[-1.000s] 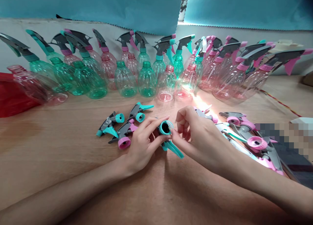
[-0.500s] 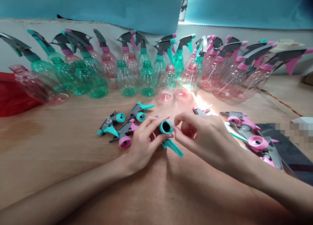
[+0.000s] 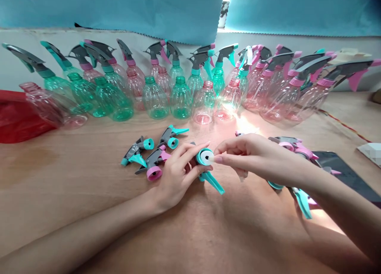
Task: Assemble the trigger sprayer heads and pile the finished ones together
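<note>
My left hand is closed around a grey trigger spray head with a teal collar and teal trigger, its collar opening facing up toward me. Inside that collar lies a white washer with a dark hole in its middle. My right hand has its fingertips pinched together at the washer's right edge. Something pale shows at those tips, too small to name. Left of my left hand lie several loose spray heads, among them one with a pink collar.
Several green bottles and pink bottles line the back, many with spray heads fitted. More spray heads lie beyond my right forearm, beside a dark flat object. A red bag sits at the far left.
The white washer now lies in the collar, which looked dark and hollow before. My right hand has turned, its fingertips now over the collar's edge. My left hand keeps its hold.
</note>
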A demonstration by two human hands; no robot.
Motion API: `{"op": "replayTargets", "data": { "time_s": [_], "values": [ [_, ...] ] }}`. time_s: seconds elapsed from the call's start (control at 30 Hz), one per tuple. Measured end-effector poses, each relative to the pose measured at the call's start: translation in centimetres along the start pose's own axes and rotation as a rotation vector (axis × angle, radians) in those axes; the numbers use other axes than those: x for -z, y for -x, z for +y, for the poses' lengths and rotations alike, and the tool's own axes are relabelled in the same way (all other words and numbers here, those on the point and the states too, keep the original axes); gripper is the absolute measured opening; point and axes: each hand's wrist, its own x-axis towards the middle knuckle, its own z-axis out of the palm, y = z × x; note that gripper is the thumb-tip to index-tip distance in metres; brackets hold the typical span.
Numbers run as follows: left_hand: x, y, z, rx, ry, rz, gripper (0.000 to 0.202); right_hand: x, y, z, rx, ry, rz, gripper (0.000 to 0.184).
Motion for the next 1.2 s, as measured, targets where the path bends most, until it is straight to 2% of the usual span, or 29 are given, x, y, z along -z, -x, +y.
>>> {"op": "replayTargets", "data": {
  "time_s": [0.07, 0.23, 0.33, 0.53, 0.87, 1.2],
  "values": [
    [0.0, 0.0, -0.1, -0.016, -0.014, 0.0, 0.039, -0.2, -0.1, 0.3, 0.003, 0.038, 0.04, 0.022],
    [-0.1, 0.1, -0.2, -0.006, 0.003, -0.015, 0.043, -0.5, -0.2, 0.8, -0.041, 0.148, 0.235, 0.02],
    [-0.1, 0.2, -0.2, -0.006, 0.007, -0.021, 0.043, -0.4, -0.1, 0.6, -0.017, 0.163, 0.297, 0.018],
    [-0.1, 0.2, -0.4, -0.029, -0.024, -0.01, 0.042, -0.8, 0.4, -0.1, 0.087, 0.334, 0.242, 0.005],
    [0.0, 0.2, -0.1, -0.027, -0.014, -0.015, 0.039, -1.8, 0.2, 0.1, 0.148, 0.587, 0.334, 0.012],
    [0.1, 0.1, -0.1, -0.039, -0.04, -0.014, 0.034, -2.5, 0.0, 0.7, 0.296, 0.6, 0.37, 0.025]
  ]
}}
